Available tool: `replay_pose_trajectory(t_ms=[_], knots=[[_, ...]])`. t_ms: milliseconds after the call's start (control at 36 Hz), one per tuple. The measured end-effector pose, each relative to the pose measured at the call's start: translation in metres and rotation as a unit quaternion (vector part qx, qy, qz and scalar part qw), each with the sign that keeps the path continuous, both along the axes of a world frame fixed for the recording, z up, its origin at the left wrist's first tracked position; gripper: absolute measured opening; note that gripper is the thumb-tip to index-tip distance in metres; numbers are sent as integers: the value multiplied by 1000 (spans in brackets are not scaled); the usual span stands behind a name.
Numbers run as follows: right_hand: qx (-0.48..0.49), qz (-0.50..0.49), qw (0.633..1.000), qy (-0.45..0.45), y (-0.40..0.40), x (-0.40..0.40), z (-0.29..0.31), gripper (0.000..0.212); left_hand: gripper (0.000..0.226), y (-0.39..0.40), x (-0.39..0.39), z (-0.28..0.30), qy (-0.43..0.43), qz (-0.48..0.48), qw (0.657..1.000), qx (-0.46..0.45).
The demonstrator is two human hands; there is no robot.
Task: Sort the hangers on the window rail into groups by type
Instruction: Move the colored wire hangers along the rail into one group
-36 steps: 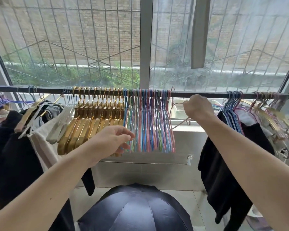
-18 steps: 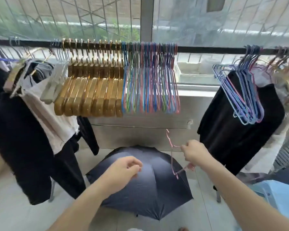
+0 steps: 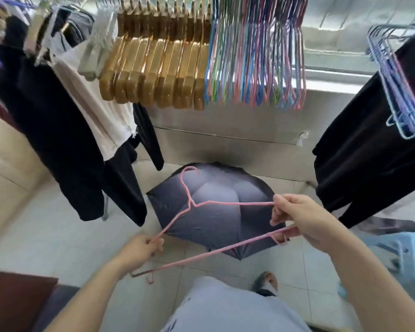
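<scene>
Head view: a pink wire hanger held low over an open dark umbrella, off the rail.

Left hand pinches one shoulder end; right hand curls round the other. It looks bent, though blur makes that unsure. Pulling the ends apart could warp the thin wire further, or a loose pinch could drop it. Gold hangers and coloured wire hangers hang grouped above.

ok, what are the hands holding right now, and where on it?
One pink wire hanger, held in both hands. The left hand pinches the end of one shoulder arm; the right hand grips the opposite end, where the other arm meets the bottom bar.
</scene>
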State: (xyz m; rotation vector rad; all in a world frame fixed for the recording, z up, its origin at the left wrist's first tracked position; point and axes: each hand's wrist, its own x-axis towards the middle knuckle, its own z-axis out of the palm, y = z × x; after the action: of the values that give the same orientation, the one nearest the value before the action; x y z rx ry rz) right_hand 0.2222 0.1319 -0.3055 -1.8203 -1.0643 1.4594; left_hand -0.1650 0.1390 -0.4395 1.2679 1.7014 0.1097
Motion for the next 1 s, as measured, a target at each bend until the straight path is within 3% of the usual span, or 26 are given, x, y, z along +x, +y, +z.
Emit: replay_pose_trajectory(t_ms=[111,250,306,389,417,472,667,778,861,917,1000], knots=[[-14,-24,999,-19,3,17,-26,40,31,-10,-23,36,-115,-32,989,-89],[-43,-58,997,40,5,23,-54,38,44,-8,-37,92,-231,1,963,-140],[-61,-79,995,15,6,18,-68,33,38,-4,-36,109,-228,4,963,-146],[-59,-70,986,-138,6,9,-86,22,38,3,-26,119,-172,-17,975,-140],[-61,-74,984,-150,6,6,-91,18,40,5,-20,119,-158,-18,979,-130],[-87,-79,986,-115,5,-5,-95,11,42,7,-7,120,-140,-6,985,-98],[-108,-7,994,18,-6,-60,-76,25,21,11,82,82,-152,147,976,56],[-128,24,982,134,-11,-92,-67,28,18,5,147,67,-65,75,992,77],[-162,-41,954,248,-12,-102,-61,33,12,-10,182,68,-52,-28,993,102],[-155,-85,944,277,-13,-99,-59,29,9,-18,193,70,-35,-104,988,109],[-117,-151,944,270,-14,-83,-61,24,29,-21,204,70,-11,-169,979,113]])
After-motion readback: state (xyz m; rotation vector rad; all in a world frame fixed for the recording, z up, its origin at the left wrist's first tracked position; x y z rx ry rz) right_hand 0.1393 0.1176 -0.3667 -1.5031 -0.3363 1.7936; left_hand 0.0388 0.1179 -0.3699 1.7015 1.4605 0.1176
